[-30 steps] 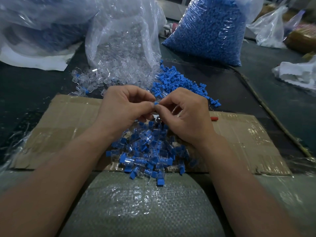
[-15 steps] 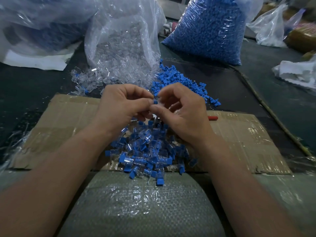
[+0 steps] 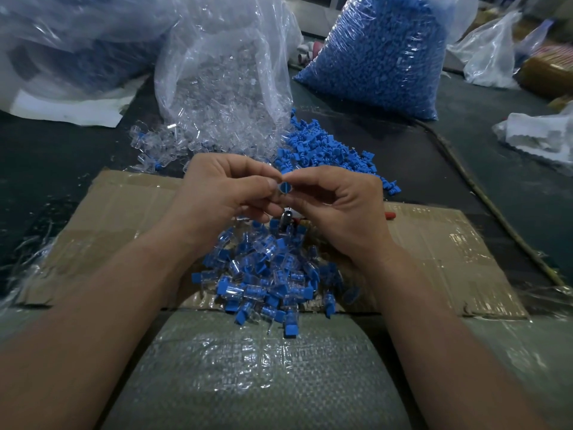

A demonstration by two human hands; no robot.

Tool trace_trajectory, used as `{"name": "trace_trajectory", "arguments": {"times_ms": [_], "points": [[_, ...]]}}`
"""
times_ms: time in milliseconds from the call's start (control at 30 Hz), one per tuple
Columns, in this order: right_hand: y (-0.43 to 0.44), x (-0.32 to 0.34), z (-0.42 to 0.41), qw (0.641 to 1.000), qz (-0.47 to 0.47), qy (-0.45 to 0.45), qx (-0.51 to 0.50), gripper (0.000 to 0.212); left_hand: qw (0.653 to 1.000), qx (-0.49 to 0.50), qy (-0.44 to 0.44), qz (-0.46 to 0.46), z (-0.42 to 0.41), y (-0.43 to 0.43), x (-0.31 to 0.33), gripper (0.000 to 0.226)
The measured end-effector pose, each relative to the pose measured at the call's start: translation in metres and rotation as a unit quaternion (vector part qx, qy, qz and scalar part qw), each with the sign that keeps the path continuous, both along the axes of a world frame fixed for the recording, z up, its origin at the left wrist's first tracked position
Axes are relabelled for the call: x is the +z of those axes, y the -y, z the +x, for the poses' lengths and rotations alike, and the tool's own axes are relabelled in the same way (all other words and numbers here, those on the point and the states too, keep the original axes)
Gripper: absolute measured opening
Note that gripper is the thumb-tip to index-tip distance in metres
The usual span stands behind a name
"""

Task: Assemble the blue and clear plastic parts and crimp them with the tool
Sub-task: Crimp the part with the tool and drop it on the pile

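Between the fingertips of both hands sits a small blue and clear part (image 3: 283, 187), held above the cardboard. My left hand (image 3: 223, 193) pinches it from the left, and my right hand (image 3: 338, 203) pinches it from the right. Below the hands lies a pile of joined blue and clear pieces (image 3: 266, 274). Loose blue parts (image 3: 328, 150) and loose clear parts (image 3: 158, 144) lie just beyond the hands. A dark metal tool tip (image 3: 286, 220) with a red handle end (image 3: 390, 216) pokes out under my right hand, mostly hidden.
A sheet of cardboard (image 3: 449, 259) covers the dark table. An open bag of clear parts (image 3: 223, 72) and a full bag of blue parts (image 3: 381, 54) stand behind. More plastic bags (image 3: 490, 54) lie at right. A woven sack (image 3: 257, 373) lies nearest me.
Both hands have stayed pinched together over the pile, shifting slightly up; the blue end of the part now shows more plainly between the fingertips.
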State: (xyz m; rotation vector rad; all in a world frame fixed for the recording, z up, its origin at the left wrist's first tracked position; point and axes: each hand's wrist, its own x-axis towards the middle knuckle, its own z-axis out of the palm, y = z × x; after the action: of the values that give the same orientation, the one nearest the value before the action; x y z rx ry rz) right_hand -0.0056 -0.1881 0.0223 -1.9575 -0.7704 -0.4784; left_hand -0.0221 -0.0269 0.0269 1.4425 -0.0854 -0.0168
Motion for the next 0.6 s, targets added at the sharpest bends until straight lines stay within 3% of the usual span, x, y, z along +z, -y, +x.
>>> {"name": "trace_trajectory", "arguments": {"times_ms": [200, 300, 600], "points": [[0.0003, 0.002, -0.0006, 1.0, -0.009, 0.0, -0.003, 0.024, 1.0, -0.006, -0.003, -0.008, 0.0006, 0.0004, -0.0014, 0.005], [0.0002, 0.0024, -0.0012, 1.0, -0.01, 0.003, -0.005, 0.025, 1.0, -0.005, 0.0, -0.011, 0.0002, 0.0007, -0.0016, 0.015], [0.0008, 0.0031, -0.0016, 1.0, -0.02, 0.001, 0.005, 0.023, 1.0, -0.006, 0.006, -0.002, -0.0005, 0.0019, -0.0003, 0.014]]}}
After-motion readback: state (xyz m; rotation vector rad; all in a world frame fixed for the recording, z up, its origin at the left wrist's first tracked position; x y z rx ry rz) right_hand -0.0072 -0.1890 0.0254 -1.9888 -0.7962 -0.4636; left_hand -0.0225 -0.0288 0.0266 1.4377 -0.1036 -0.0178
